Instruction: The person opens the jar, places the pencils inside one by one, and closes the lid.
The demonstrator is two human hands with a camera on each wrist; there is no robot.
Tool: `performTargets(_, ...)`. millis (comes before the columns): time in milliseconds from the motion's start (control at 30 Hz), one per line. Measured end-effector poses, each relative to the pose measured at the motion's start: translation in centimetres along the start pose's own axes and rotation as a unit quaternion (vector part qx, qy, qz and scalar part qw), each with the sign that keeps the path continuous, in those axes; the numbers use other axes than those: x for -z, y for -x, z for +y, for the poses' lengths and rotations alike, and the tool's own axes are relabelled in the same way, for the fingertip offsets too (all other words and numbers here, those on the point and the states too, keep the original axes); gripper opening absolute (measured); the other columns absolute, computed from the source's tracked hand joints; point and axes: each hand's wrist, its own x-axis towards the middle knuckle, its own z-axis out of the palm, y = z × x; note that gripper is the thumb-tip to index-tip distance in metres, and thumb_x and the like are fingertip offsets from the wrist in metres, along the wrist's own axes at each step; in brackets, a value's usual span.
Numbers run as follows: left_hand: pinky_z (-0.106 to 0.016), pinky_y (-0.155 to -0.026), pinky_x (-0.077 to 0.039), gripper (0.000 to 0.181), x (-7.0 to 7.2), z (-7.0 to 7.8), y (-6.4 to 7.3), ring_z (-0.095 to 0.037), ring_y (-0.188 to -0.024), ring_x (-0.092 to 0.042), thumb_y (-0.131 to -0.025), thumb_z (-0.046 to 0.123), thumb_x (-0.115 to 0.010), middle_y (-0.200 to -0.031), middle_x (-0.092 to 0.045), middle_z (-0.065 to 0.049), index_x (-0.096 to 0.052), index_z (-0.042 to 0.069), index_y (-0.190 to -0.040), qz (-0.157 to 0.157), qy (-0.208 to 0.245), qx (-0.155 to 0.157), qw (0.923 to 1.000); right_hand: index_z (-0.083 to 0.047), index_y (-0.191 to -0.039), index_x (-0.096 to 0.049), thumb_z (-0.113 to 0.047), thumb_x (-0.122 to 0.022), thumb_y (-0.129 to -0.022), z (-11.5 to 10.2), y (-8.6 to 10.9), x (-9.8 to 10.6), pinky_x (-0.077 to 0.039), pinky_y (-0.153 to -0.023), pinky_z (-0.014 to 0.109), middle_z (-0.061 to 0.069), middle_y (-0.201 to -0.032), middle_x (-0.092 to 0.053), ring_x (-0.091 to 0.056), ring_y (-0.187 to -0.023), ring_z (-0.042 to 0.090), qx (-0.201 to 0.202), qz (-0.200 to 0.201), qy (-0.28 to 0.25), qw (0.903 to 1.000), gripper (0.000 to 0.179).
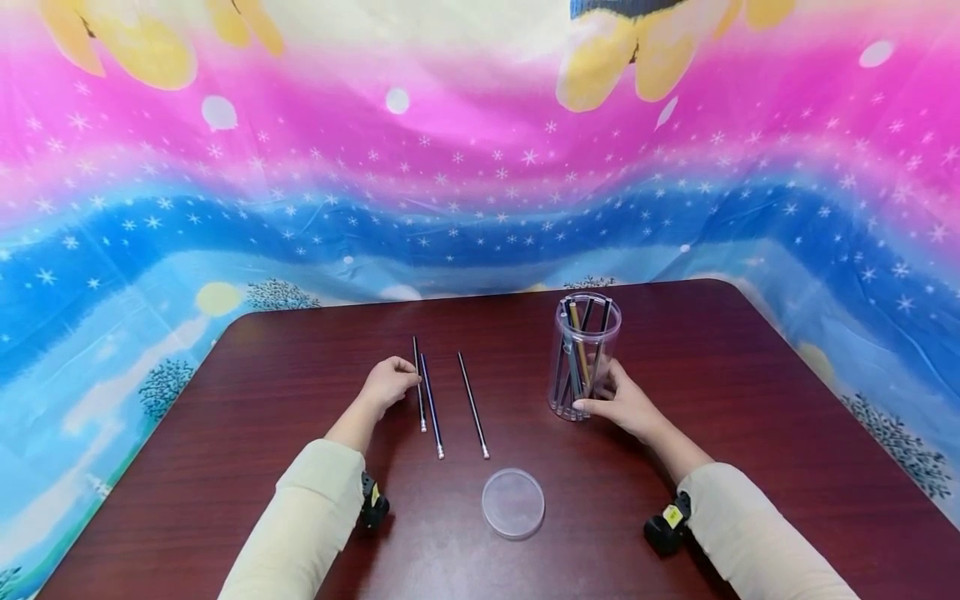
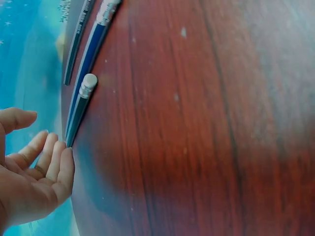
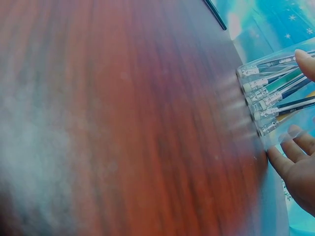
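Note:
My left hand [image 1: 391, 383] is over the leftmost of three pencils on the table, a dark one [image 1: 421, 408] with a white eraser. In the left wrist view its fingertips are right at that pencil [image 2: 78, 110], and the thumb stands apart from them. Close beside lies a blue pencil [image 1: 432, 408]; a third, dark pencil [image 1: 472, 404] lies farther right. With my right hand [image 1: 626, 407] I hold a clear round container [image 1: 556, 367] low on its side. Several pencils [image 3: 268, 101] stand inside it, eraser ends down.
A clear round lid [image 1: 513, 503] lies on the dark red wooden table [image 1: 585, 533] between my forearms. Behind the table's far edge hangs a colourful printed cloth [image 1: 450, 167]. A small black camera is strapped to each wrist.

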Motion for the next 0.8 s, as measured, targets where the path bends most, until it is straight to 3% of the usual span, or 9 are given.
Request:
performTargets(100,-0.030,-0.061,-0.042,0.019,-0.1,-0.2,-0.2,-0.023,-0.072,-0.049,-0.080,0.008,-0.056,-0.085,-0.052,-0.012,-0.049,-0.003,-0.093,0.009,-0.036,0.003,0.9993,0.002,-0.130,-0.022,-0.008,-0.068,-0.072,-0.1,0.0,0.1,-0.027,-0.092,0.050,0.022,-0.128,-0.029,-0.030,-0.117,0.036,-0.003,0.000,0.006,1.0000,0.074)
performTargets(300,-0.034,-0.065,-0.040,0.025,-0.5,-0.4,-0.8,-0.026,-0.077,-0.047,-0.075,0.011,-0.060,-0.087,-0.053,-0.015,-0.049,-0.003,-0.093,0.026,-0.128,-0.011,0.9914,0.002,-0.131,-0.020,-0.009,-0.069,-0.073,-0.2,0.0,0.2,-0.026,-0.092,0.051,0.021,-0.130,-0.026,-0.029,-0.118,0.036,-0.008,-0.004,0.013,0.9999,0.076)
performTargets(567,-0.036,-0.073,-0.040,0.030,-0.6,-0.2,-1.7,-0.029,-0.084,-0.048,-0.074,0.014,-0.061,-0.095,-0.054,-0.018,-0.050,-0.004,-0.095,0.034,-0.205,-0.012,0.9782,0.000,-0.132,-0.019,-0.010,-0.068,-0.073,-0.4,0.0,0.1,-0.027,-0.091,0.052,0.022,-0.131,-0.024,-0.029,-0.118,0.038,-0.010,-0.005,0.017,0.9998,0.077)
performTargets(800,-0.035,-0.068,-0.040,0.024,-0.5,-0.1,-2.4,-0.026,-0.076,-0.048,-0.076,0.017,-0.061,-0.086,-0.054,-0.014,-0.049,0.000,-0.088,0.026,-0.253,0.000,0.9672,0.000,-0.132,-0.019,-0.009,-0.069,-0.073,-0.3,0.1,0.1,-0.028,-0.091,0.051,0.021,-0.131,-0.025,-0.031,-0.116,0.039,-0.011,-0.005,0.023,0.9997,0.078)
